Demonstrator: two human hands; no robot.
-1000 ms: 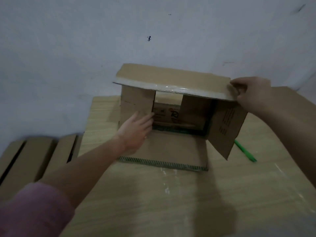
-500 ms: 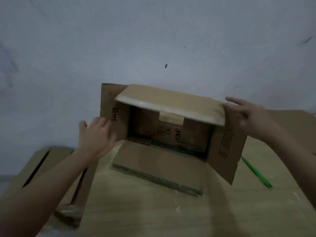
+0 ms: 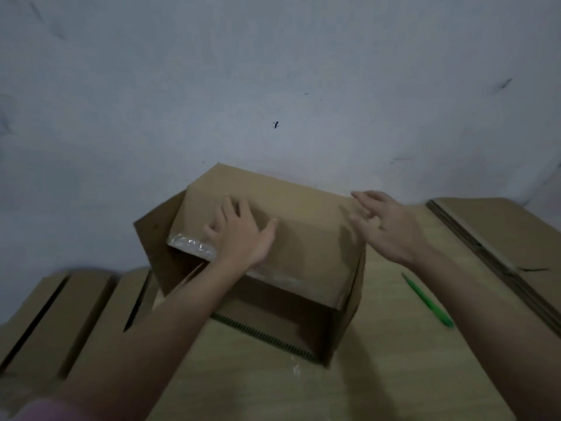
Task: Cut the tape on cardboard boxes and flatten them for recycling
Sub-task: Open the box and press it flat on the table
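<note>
A brown cardboard box (image 3: 306, 238) lies on its side on the wooden table (image 3: 379, 375), its open end toward me and its flaps spread. My left hand (image 3: 239, 235) presses flat on the box's top panel with fingers spread, beside a strip of clear tape (image 3: 191, 246) on the panel's edge. My right hand (image 3: 385, 226) hovers at the box's upper right corner, fingers loosely extended, holding nothing. The lower flap with a green printed edge (image 3: 267, 337) rests on the table.
A green utility knife (image 3: 428, 300) lies on the table to the right of the box. Flattened cardboard (image 3: 501, 238) is stacked at the right. More cardboard boxes (image 3: 60, 317) stand lower at the left. A grey wall (image 3: 273, 86) is close behind.
My left hand moved from the left side flap onto the top panel. My right hand let go of the top flap's corner. The top panel has tipped down toward me.
</note>
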